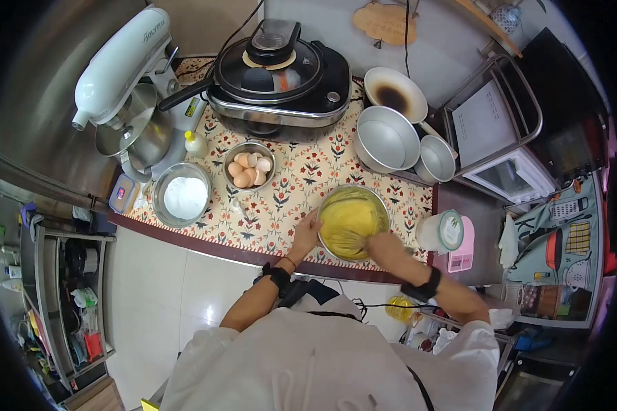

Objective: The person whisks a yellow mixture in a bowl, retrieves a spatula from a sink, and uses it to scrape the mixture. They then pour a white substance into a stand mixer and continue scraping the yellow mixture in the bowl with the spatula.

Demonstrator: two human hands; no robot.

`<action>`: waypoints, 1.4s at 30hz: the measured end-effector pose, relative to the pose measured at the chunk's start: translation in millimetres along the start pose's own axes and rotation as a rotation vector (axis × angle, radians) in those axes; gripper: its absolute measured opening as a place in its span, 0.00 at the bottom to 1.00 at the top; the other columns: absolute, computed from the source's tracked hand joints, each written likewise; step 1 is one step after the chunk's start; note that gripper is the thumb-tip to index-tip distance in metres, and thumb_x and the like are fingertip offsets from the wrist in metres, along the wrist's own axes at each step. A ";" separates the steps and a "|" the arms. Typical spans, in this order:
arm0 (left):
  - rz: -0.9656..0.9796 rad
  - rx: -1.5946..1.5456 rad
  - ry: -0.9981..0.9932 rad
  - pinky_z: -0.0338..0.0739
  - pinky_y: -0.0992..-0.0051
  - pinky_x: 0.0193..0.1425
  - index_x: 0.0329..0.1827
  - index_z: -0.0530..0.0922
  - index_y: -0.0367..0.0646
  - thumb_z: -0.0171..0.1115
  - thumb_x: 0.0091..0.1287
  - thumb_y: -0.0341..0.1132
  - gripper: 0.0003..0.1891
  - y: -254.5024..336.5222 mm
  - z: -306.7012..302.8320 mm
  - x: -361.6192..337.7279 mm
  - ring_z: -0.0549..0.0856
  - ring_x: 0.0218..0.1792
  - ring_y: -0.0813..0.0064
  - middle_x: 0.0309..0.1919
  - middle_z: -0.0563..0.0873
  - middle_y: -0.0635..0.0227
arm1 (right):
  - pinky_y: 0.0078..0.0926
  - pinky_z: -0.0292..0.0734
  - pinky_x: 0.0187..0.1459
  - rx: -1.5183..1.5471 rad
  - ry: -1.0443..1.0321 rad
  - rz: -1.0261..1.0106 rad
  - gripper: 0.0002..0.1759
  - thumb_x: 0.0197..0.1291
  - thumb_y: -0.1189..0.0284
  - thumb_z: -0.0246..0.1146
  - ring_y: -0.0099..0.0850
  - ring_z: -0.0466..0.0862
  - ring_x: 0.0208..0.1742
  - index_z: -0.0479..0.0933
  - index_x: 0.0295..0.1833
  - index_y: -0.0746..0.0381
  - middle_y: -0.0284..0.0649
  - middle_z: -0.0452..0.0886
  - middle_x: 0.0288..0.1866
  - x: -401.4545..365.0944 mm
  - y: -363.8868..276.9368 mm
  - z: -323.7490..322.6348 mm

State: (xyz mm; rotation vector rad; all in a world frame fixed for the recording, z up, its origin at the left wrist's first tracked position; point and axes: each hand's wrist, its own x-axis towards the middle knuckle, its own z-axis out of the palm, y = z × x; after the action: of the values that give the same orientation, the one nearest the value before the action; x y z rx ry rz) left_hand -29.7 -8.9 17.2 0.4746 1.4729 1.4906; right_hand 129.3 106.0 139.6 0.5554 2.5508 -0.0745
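While right hand [385, 251] grips whisk [353, 241], left hand [306, 233] holds bowl [353, 187]; mixer [125, 58] lettering starts "JOLY".

Relative to black cooker [274, 127]: stand mixer [120, 65], left. Stained frying pan [391, 89], near, right. White oven [511, 179], farther right. Wooden sign [384, 25], wall, behind and right.

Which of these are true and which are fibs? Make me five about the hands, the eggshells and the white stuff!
1. The left hand is at the side of the mixing bowl. True.
2. The right hand holds a spoon. False: it holds a whisk.
3. The mix in that bowl is yellow. True.
4. The white stuff is in with the eggshells. False: it is in its own bowl.
5. The eggshells are in a round bowl. True.
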 end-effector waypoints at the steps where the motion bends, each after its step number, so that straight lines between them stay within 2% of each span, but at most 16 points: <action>1: -0.010 -0.003 0.007 0.79 0.78 0.16 0.62 0.65 0.43 0.52 0.64 0.31 0.21 -0.3 0.5 0.5 0.77 0.19 0.79 0.24 0.74 0.67 | 0.34 0.78 0.29 -0.022 -0.008 0.060 0.08 0.49 0.70 0.56 0.39 0.83 0.31 0.78 0.32 0.62 0.44 0.80 0.26 0.0 11.5 -10.7; 3: -0.024 -0.012 0.031 0.79 0.75 0.16 0.61 0.65 0.43 0.53 0.63 0.31 0.21 -4.7 -0.5 2.5 0.76 0.17 0.76 0.23 0.75 0.64 | 0.34 0.78 0.29 -0.071 -0.020 0.170 0.08 0.49 0.71 0.55 0.39 0.83 0.30 0.78 0.32 0.62 0.44 0.80 0.26 3.2 29.3 -24.5; 6: -0.006 -0.104 0.027 0.79 0.73 0.16 0.61 0.64 0.41 0.53 0.63 0.32 0.22 -38.0 -0.6 12.8 0.78 0.18 0.73 0.27 0.76 0.63 | 0.35 0.77 0.28 -0.005 0.280 0.152 0.07 0.49 0.71 0.55 0.39 0.82 0.28 0.77 0.29 0.62 0.45 0.80 0.25 36.8 39.6 29.8; 7: 0.276 -0.016 0.050 0.79 0.71 0.17 0.61 0.63 0.41 0.53 0.63 0.33 0.22 -54.6 0.6 19.5 0.79 0.19 0.72 0.29 0.76 0.62 | 0.36 0.76 0.26 -0.004 0.487 0.048 0.05 0.48 0.73 0.55 0.39 0.81 0.26 0.76 0.28 0.62 0.45 0.79 0.24 38.2 25.3 47.5; 9: 0.472 0.171 0.115 0.79 0.69 0.20 0.62 0.61 0.40 0.54 0.63 0.35 0.24 -90.0 4.6 31.5 0.80 0.23 0.69 0.32 0.76 0.60 | 0.39 0.75 0.28 0.085 0.280 0.058 0.07 0.47 0.76 0.53 0.42 0.81 0.28 0.74 0.34 0.64 0.48 0.79 0.28 44.2 4.5 64.9; 10: 0.382 0.235 0.145 0.79 0.69 0.21 0.62 0.60 0.40 0.54 0.63 0.37 0.25 -97.2 1.2 39.2 0.82 0.27 0.67 0.33 0.77 0.59 | 0.41 0.75 0.29 0.163 0.385 -0.012 0.09 0.46 0.75 0.56 0.45 0.80 0.27 0.73 0.36 0.65 0.50 0.78 0.26 29.1 -1.6 51.6; 12: -0.045 -0.089 0.055 0.77 0.72 0.23 0.63 0.59 0.42 0.53 0.64 0.41 0.26 -27.9 4.9 8.1 0.81 0.28 0.69 0.32 0.78 0.58 | 0.44 0.74 0.30 0.335 0.450 0.112 0.14 0.45 0.74 0.59 0.49 0.79 0.28 0.72 0.40 0.68 0.52 0.78 0.27 4.1 -2.0 29.7; 15: -0.012 -0.074 0.075 0.76 0.74 0.21 0.65 0.59 0.43 0.52 0.65 0.43 0.27 -31.7 3.6 3.7 0.80 0.24 0.73 0.28 0.77 0.61 | 0.46 0.70 0.40 0.498 0.498 0.211 0.24 0.47 0.78 0.58 0.56 0.73 0.41 0.63 0.52 0.69 0.60 0.69 0.43 -7.2 20.0 48.0; 18: 0.019 -0.074 0.090 0.76 0.74 0.21 0.64 0.59 0.43 0.53 0.64 0.45 0.28 -53.4 0.2 16.2 0.79 0.22 0.76 0.25 0.75 0.63 | 0.45 0.69 0.41 0.555 0.559 0.238 0.26 0.45 0.80 0.59 0.55 0.72 0.40 0.62 0.53 0.66 0.55 0.67 0.43 -7.4 24.0 77.3; 23: -0.268 -0.085 0.055 0.79 0.76 0.24 0.63 0.62 0.45 0.54 0.64 0.46 0.26 -15.1 -44.0 -26.4 0.77 0.25 0.78 0.26 0.75 0.65 | 0.39 0.68 0.44 0.538 0.637 0.344 0.21 0.45 0.79 0.61 0.49 0.72 0.42 0.67 0.47 0.67 0.53 0.68 0.44 -7.3 20.8 80.4; 25: -0.197 -0.112 0.075 0.80 0.76 0.26 0.62 0.64 0.45 0.53 0.64 0.45 0.25 -19.5 -75.7 -39.8 0.77 0.25 0.78 0.28 0.75 0.66 | 0.40 0.64 0.52 0.663 0.576 0.380 0.23 0.44 0.77 0.63 0.48 0.69 0.48 0.67 0.48 0.66 0.52 0.66 0.46 -12.2 17.0 59.6; 28: -0.130 -0.049 0.195 0.81 0.77 0.27 0.60 0.66 0.45 0.53 0.64 0.44 0.23 -5.4 -119.1 -72.7 0.77 0.26 0.79 0.29 0.74 0.67 | 0.37 0.66 0.48 0.487 0.701 0.206 0.20 0.44 0.77 0.63 0.46 0.69 0.47 0.68 0.46 0.66 0.51 0.68 0.45 -15.3 18.6 25.9; 32: -0.073 -0.204 0.373 0.81 0.77 0.29 0.57 0.69 0.45 0.53 0.64 0.43 0.20 27.7 -184.4 -123.6 0.76 0.27 0.81 0.29 0.73 0.71 | 0.31 0.70 0.34 0.613 0.784 0.045 0.16 0.46 0.79 0.60 0.43 0.73 0.40 0.70 0.43 0.69 0.49 0.71 0.38 -21.0 -23.3 -30.2; 33: -0.035 -0.245 0.418 0.81 0.76 0.30 0.57 0.69 0.44 0.53 0.64 0.42 0.20 29.1 -201.1 -136.1 0.76 0.27 0.81 0.28 0.73 0.71 | 0.30 0.70 0.34 0.592 0.719 0.102 0.15 0.46 0.79 0.59 0.40 0.75 0.33 0.70 0.43 0.70 0.47 0.73 0.37 -26.1 -48.3 -51.4; 40: 0.064 -0.386 0.547 0.82 0.73 0.32 0.56 0.69 0.43 0.54 0.64 0.41 0.19 29.2 -346.9 -244.3 0.74 0.27 0.82 0.25 0.71 0.75 | 0.24 0.70 0.30 0.806 0.483 -0.025 0.14 0.47 0.78 0.61 0.28 0.75 0.26 0.71 0.41 0.70 0.44 0.76 0.31 1.9 -229.0 -104.2; 42: 0.128 -0.377 0.657 0.82 0.72 0.36 0.56 0.69 0.42 0.52 0.65 0.40 0.19 26.0 -402.2 -294.0 0.74 0.29 0.82 0.27 0.70 0.74 | 0.23 0.71 0.32 0.781 0.413 -0.302 0.12 0.51 0.75 0.61 0.26 0.75 0.29 0.72 0.42 0.68 0.40 0.77 0.30 20.6 -284.2 -128.3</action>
State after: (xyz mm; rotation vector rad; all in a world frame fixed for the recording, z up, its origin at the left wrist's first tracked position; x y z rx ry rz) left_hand -226.6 -465.2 60.7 -0.1776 1.6019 2.0964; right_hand -62.7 -125.8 224.0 0.4825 2.9353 -1.2103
